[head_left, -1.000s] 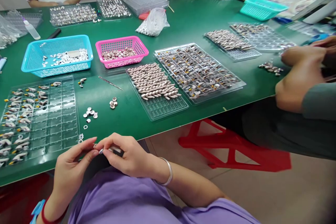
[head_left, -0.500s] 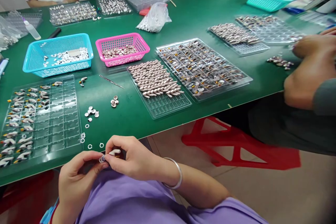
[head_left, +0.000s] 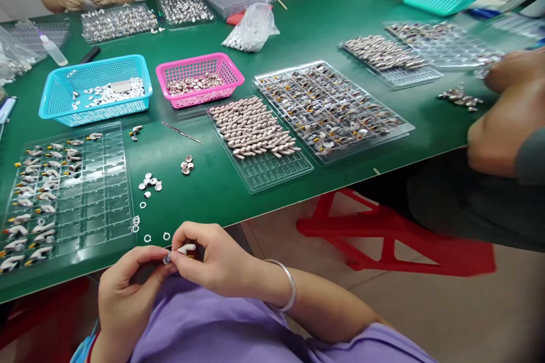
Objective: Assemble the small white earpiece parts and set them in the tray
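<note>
Just off the table's front edge, both hands meet over one small earbud piece. My right hand [head_left: 208, 255] pinches a white earbud housing [head_left: 186, 249], its curved stem showing between thumb and forefinger. My left hand [head_left: 131, 278] has thumb and forefinger pressed on its round end, which is mostly covered by fingertips. Several thin white rings [head_left: 166, 236] lie on the green table beyond the hands. White round caps [head_left: 149, 181] and brownish round shells [head_left: 187, 165] sit in small groups behind them. At left, a clear compartment tray [head_left: 91, 198] carries rows of earbud pieces with orange tabs.
A blue basket [head_left: 51, 96] with white parts and a pink basket [head_left: 170, 101] stand behind. Tweezers [head_left: 183, 133] lie before them. Trays of stems [head_left: 255, 130] and filled compartments [head_left: 332, 108] spread right. A co-worker's arm [head_left: 502, 125] reaches in at right, above a red stool [head_left: 395, 238].
My hands keep their pinch on the earbud housing, almost unmoved. The view has shifted slightly. Across the table, a co-worker's hands have come up into sight behind a tray.
</note>
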The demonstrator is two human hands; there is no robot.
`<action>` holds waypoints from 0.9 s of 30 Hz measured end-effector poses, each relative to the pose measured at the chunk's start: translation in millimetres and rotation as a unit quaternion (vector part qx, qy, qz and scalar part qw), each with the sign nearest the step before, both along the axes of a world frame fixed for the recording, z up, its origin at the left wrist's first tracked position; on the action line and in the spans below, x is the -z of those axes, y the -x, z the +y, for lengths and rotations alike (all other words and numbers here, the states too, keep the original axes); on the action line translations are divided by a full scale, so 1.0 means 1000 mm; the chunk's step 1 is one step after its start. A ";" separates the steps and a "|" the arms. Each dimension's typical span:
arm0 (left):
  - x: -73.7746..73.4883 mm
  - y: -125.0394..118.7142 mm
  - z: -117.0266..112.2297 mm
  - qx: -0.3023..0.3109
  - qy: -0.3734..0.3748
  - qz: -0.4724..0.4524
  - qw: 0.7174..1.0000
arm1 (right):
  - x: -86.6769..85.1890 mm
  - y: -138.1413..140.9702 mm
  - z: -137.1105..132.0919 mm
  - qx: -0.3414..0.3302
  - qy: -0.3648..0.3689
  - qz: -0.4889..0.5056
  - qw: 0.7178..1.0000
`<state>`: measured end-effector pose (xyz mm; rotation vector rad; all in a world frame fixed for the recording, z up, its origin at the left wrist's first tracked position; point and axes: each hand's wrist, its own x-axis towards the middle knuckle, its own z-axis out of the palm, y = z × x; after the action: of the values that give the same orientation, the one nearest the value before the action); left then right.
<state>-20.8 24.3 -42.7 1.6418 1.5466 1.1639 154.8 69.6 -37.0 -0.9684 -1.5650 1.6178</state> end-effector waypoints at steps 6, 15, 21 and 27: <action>0.001 0.002 -0.002 -0.002 -0.003 0.011 1.000 | 0.000 -0.001 0.001 -0.005 0.011 0.007 1.000; 0.008 0.002 -0.015 -0.032 -0.042 0.017 0.998 | 0.000 -0.002 -0.001 -0.010 0.023 0.022 0.999; 0.002 0.000 -0.019 -0.016 -0.095 0.006 0.995 | 0.002 -0.003 -0.002 -0.041 0.126 0.121 0.984; 0.003 0.000 -0.026 -0.033 -0.092 0.048 0.994 | 0.007 -0.003 -0.007 -0.045 0.150 0.147 0.977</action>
<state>-21.1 -1.6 -46.2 1.8012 1.6027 1.3139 157.9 62.9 -43.9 -0.7710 -1.2011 1.9992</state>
